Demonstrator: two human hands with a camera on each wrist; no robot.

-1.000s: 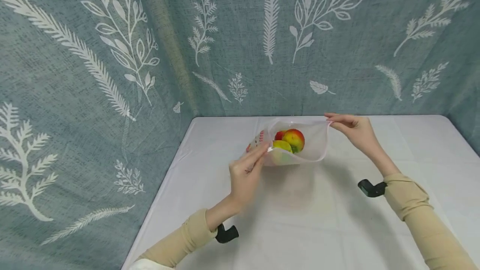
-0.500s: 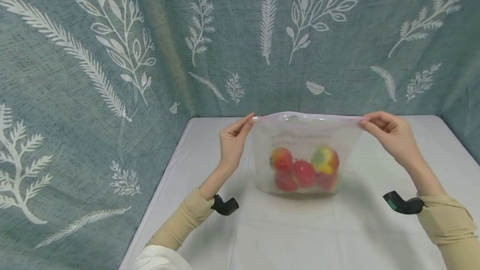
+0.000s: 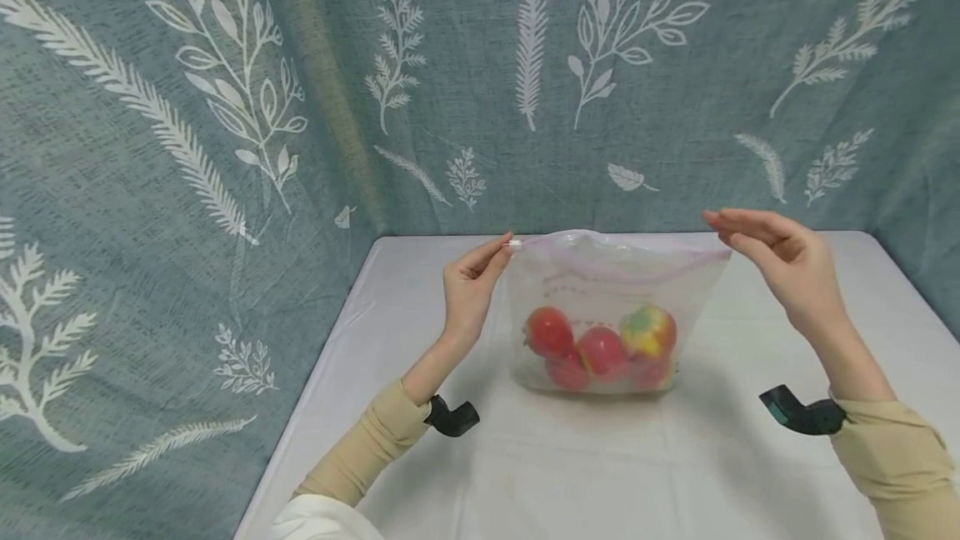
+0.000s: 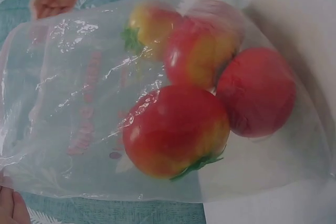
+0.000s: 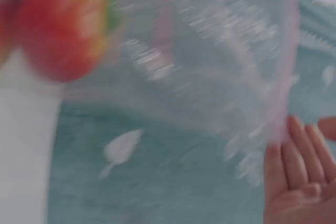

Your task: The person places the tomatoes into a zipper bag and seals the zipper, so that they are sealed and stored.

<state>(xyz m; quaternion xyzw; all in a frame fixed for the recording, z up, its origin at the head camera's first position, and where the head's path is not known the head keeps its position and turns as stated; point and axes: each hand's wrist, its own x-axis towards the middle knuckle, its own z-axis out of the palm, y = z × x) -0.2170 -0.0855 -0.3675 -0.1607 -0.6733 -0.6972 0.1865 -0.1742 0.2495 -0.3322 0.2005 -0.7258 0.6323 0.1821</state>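
Observation:
A clear zip bag [image 3: 607, 273] with a pinkish top edge stands on the table, several red and yellow fruits [image 3: 549, 332] piled at its bottom. Some of the fruits [image 4: 177, 129] carry green leafy tops. My left hand [image 3: 467, 294] pinches the bag's top left corner by a small white slider [image 3: 514, 245]. At the opposite top corner is my right hand [image 3: 798, 273], its fingers mostly straight and the thumb lifted off the bag. In the blurred right wrist view, the fingertips of the right hand [image 5: 302, 171] lie at the pink edge, without curling round it.
White cloth covers the table [image 3: 585, 473]. Behind and to the left hangs a blue-green curtain [image 3: 465, 90] with white leaf prints, meeting the table's back edge. Black wrist cameras [image 3: 802, 412] stick out from both sleeves.
The bag has turned from mouth-toward-me to upright, its top edge stretched wide. Both hands moved to its top corners. My right hand has since let go of its corner.

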